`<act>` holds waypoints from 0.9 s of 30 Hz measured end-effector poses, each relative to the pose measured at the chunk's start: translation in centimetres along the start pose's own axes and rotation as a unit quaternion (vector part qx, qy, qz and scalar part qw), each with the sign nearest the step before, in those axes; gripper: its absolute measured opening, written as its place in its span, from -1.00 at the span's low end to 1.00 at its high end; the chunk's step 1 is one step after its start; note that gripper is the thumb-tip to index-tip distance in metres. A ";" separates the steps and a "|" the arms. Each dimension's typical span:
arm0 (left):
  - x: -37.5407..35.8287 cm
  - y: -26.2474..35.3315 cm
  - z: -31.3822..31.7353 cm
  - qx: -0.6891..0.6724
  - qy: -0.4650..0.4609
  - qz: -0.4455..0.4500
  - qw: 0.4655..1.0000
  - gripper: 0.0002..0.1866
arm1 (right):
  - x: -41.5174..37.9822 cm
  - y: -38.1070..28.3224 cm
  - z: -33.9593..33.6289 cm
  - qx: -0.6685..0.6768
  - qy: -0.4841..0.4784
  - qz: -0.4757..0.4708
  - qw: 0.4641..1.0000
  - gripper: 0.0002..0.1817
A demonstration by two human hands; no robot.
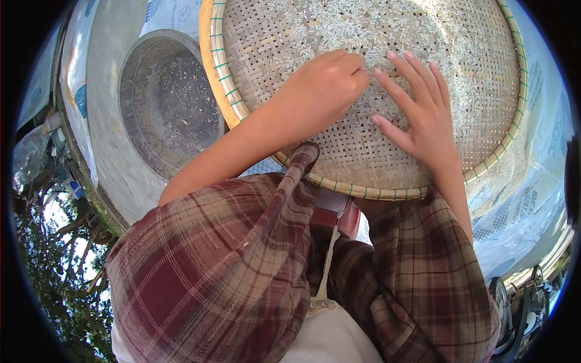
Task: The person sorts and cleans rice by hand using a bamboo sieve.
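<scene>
A large round woven bamboo tray [369, 175] lies in front of me, with white rice grains [387, 30] spread over its far half. My left hand [324, 88] rests on the weave with its fingers curled together, fingertips pinched at the edge of the rice. My right hand [420, 112] lies flat on the tray just beside it, fingers spread and touching the grains. Both arms come out of plaid sleeves [242, 254].
A round metal basin [166, 103] holding scattered grains sits left of the tray on a grey concrete surface [112, 36]. Printed white plastic sacks [520, 206] lie under and right of the tray, with spilled grain on them.
</scene>
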State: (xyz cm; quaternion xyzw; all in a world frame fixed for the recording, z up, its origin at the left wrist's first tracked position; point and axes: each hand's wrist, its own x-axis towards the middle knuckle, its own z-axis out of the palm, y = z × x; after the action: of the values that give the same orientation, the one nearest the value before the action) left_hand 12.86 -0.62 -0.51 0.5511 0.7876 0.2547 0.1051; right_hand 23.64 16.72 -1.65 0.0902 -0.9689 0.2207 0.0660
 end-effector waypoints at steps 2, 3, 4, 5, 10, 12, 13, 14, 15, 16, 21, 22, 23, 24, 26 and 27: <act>0.0 0.2 -0.1 0.027 -0.013 0.011 1.000 -0.86 | 0.0 -0.1 0.0 0.002 -0.006 -0.013 1.000 -0.49; 0.1 0.4 -0.2 0.055 -0.020 0.019 0.998 -0.85 | 0.0 -0.1 0.1 -0.002 -0.014 -0.016 1.000 -0.49; 0.1 0.5 -0.2 0.084 -0.028 0.027 0.996 -0.85 | 0.0 -0.1 0.1 -0.007 -0.022 -0.019 1.000 -0.49; 0.2 0.4 -0.1 0.083 -0.028 0.027 0.996 -0.85 | 0.0 -0.1 0.1 -0.007 -0.022 -0.020 1.000 -0.49; 0.1 -0.5 -0.9 -0.162 0.028 -0.124 0.979 -0.88 | 0.0 0.0 -0.1 0.002 -0.017 -0.018 1.000 -0.51; 0.0 -0.8 -1.3 -0.151 0.037 -0.118 0.981 -0.89 | 0.0 0.2 -0.1 0.005 -0.012 -0.019 1.000 -0.52; 0.0 -1.0 -1.4 -0.141 0.046 -0.112 0.982 -0.90 | 0.0 0.2 -0.1 0.008 -0.007 -0.020 1.000 -0.52; -0.1 -1.1 -1.2 -0.141 0.046 -0.112 0.982 -0.90 | -0.1 0.2 -0.1 0.008 -0.007 -0.020 1.000 -0.52; -0.3 -1.1 -0.9 -0.127 0.035 -0.093 0.987 -0.89 | -0.1 0.2 -0.1 0.006 -0.005 -0.020 1.000 -0.52; -0.3 -1.2 -0.7 -0.114 0.024 -0.073 0.991 -0.89 | -0.1 0.2 -0.1 0.003 -0.003 -0.020 1.000 -0.52; -0.2 -1.1 -0.4 0.010 0.015 0.003 1.000 -0.88 | 0.1 -0.5 -0.1 0.011 0.011 -0.021 1.000 -0.54; -0.2 -1.1 -0.4 0.041 0.014 0.027 0.999 -0.87 | 0.2 -0.7 -0.1 0.012 0.014 -0.023 1.000 -0.55; -0.2 -1.1 -0.3 0.042 0.015 0.026 0.999 -0.87 | 0.4 -0.9 -0.1 0.012 0.014 -0.024 1.000 -0.55; -0.2 -1.2 -0.2 0.027 0.021 0.024 0.999 -0.87 | 0.5 -1.0 0.0 0.002 0.021 -0.015 1.000 -0.60; -0.3 -1.3 -0.2 0.013 0.027 0.020 0.999 -0.87 | 0.5 -0.7 0.4 -0.008 0.029 -0.007 1.000 -0.64; -0.3 -1.4 -0.3 -0.004 0.020 0.010 1.000 -0.87 | 0.6 -0.3 0.6 -0.018 0.053 -0.005 0.998 -0.70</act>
State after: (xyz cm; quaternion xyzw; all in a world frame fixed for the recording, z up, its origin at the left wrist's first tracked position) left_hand 11.70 -1.38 -0.98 0.5535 0.7829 0.2698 0.0883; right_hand 23.08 16.13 -2.00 0.0819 -0.9675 0.2072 0.1197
